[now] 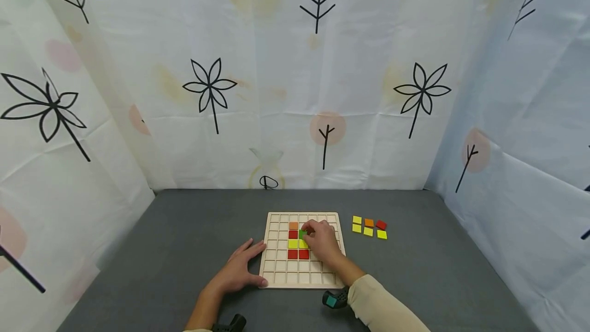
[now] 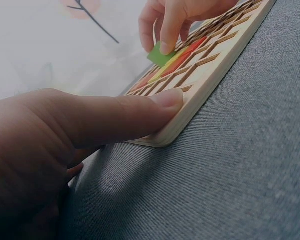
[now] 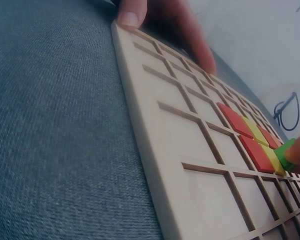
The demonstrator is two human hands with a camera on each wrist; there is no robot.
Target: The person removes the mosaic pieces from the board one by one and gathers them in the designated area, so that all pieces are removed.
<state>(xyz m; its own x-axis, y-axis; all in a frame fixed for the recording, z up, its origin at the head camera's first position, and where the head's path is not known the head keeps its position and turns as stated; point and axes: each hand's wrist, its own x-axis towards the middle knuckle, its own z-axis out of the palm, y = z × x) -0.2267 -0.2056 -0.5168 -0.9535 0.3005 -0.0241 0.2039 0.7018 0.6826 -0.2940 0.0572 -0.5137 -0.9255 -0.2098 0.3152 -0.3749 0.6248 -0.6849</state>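
A wooden grid board (image 1: 276, 266) lies on the grey table. Pinched between the thumb and fingers of my right hand (image 1: 324, 244) is a green square tile (image 2: 160, 54), tilted over the board beside a red tile (image 1: 293, 234). An orange tile (image 1: 293, 225) sits in the cell above that red one. Below are two yellow tiles (image 1: 293, 244) side by side, then two more red tiles (image 1: 292, 254). My left hand (image 1: 234, 272) rests at the board's left edge, fingers spread, with its thumb (image 2: 165, 102) on the near corner.
To the right of the board, loose tiles lie in two rows: several yellow ones (image 1: 357, 228), an orange one (image 1: 369, 223) and a red one (image 1: 381, 225). A patterned white cloth (image 1: 286, 65) hangs behind the table and along both sides.
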